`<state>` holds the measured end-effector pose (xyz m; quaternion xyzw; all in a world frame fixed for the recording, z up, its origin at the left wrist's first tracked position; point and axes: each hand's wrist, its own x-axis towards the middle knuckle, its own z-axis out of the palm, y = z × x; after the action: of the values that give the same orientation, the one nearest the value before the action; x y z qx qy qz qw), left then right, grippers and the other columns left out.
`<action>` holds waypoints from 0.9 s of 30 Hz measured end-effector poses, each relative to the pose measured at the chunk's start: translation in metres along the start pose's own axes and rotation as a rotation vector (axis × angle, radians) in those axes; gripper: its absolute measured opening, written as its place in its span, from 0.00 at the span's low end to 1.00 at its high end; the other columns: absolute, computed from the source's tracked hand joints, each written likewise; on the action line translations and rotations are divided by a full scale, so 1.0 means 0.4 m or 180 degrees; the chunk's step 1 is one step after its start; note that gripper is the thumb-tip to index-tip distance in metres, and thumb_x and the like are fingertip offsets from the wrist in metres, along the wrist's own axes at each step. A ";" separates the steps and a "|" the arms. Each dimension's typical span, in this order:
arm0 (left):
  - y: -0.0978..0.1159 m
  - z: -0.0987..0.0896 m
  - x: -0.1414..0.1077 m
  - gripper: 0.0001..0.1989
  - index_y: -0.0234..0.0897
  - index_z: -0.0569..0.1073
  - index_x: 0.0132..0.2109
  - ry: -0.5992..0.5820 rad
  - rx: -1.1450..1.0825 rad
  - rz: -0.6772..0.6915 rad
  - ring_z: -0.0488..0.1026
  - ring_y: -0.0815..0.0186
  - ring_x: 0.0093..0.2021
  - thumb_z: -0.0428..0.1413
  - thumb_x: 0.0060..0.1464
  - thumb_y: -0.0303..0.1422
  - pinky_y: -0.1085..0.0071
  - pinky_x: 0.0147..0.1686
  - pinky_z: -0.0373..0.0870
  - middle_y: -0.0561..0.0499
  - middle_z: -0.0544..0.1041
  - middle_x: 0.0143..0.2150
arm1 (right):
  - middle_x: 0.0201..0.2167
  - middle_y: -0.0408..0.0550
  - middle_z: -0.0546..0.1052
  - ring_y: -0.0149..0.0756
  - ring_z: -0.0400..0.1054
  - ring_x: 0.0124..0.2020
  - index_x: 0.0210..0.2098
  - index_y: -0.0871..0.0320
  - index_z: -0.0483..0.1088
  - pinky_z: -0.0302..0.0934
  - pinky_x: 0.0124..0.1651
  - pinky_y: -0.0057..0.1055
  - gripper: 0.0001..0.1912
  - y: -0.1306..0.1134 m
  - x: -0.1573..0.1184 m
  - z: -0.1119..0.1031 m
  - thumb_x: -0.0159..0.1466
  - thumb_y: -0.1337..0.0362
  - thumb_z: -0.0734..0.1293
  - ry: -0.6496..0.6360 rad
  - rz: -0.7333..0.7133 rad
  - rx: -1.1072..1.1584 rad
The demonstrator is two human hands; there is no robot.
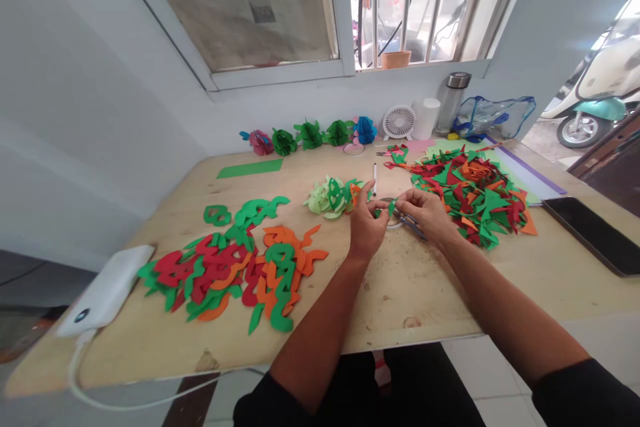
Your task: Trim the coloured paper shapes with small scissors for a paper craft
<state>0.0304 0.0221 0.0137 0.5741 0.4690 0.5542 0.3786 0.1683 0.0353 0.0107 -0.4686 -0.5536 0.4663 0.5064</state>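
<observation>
Near the middle of the wooden table (400, 307), my left hand (369, 223) pinches a small green paper piece (392, 207) between its fingers. My right hand (424, 210) is closed at the other side of that same piece, so the two hands nearly meet. Under and beside my right fingers lie scissors (413, 227), partly hidden, by a round ring-shaped item. A white marker (375, 180) lies just beyond my left hand. Left of my left hand is a small heap of pale green cut paper (327, 197) with some orange pieces.
Cut paper shapes (215, 273) in red, green and orange cover the left. Scraps (475, 193) are heaped at right, beside a phone (595, 233). Folded paper figures (310, 135), a fan (399, 122) and a bottle (453, 103) line the wall. A white power bank (107, 290) sits far left.
</observation>
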 end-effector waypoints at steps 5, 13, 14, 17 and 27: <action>-0.007 -0.004 0.000 0.30 0.38 0.63 0.56 -0.0006 0.0342 0.0233 0.67 0.73 0.22 0.54 0.44 0.20 0.78 0.24 0.62 0.55 0.74 0.26 | 0.20 0.40 0.69 0.28 0.60 0.22 0.25 0.58 0.68 0.53 0.26 0.27 0.08 0.007 0.006 -0.007 0.50 0.60 0.69 -0.0174 -0.0141 -0.0278; -0.025 -0.004 0.001 0.31 0.41 0.64 0.57 0.0032 0.0355 0.0334 0.72 0.70 0.28 0.54 0.44 0.20 0.74 0.32 0.67 0.55 0.76 0.29 | 0.19 0.41 0.69 0.29 0.59 0.21 0.25 0.57 0.68 0.53 0.25 0.27 0.08 0.018 0.011 -0.013 0.52 0.59 0.68 -0.0211 -0.0231 -0.0492; -0.025 -0.004 0.001 0.31 0.41 0.64 0.57 0.0030 0.0382 0.0335 0.72 0.70 0.28 0.53 0.44 0.20 0.74 0.32 0.67 0.55 0.76 0.29 | 0.19 0.41 0.69 0.29 0.59 0.21 0.25 0.57 0.68 0.53 0.25 0.27 0.09 0.019 0.011 -0.013 0.52 0.59 0.68 -0.0207 -0.0230 -0.0507; -0.018 -0.005 0.000 0.31 0.40 0.63 0.57 -0.0003 0.0494 0.0369 0.72 0.70 0.29 0.52 0.44 0.19 0.74 0.34 0.67 0.55 0.76 0.29 | 0.19 0.40 0.69 0.28 0.59 0.21 0.24 0.58 0.68 0.53 0.25 0.27 0.09 0.019 0.011 -0.012 0.52 0.58 0.67 -0.0188 -0.0252 -0.0564; -0.012 -0.011 -0.004 0.30 0.39 0.64 0.57 -0.0060 0.0834 0.0498 0.70 0.69 0.27 0.52 0.44 0.20 0.73 0.32 0.65 0.54 0.76 0.28 | 0.18 0.40 0.67 0.27 0.56 0.20 0.23 0.58 0.68 0.50 0.23 0.26 0.06 -0.007 -0.001 -0.005 0.52 0.61 0.66 -0.0168 -0.0277 -0.0830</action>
<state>0.0258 0.0215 0.0093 0.6585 0.4876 0.5106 0.2604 0.1700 0.0348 0.0136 -0.4936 -0.6425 0.3801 0.4462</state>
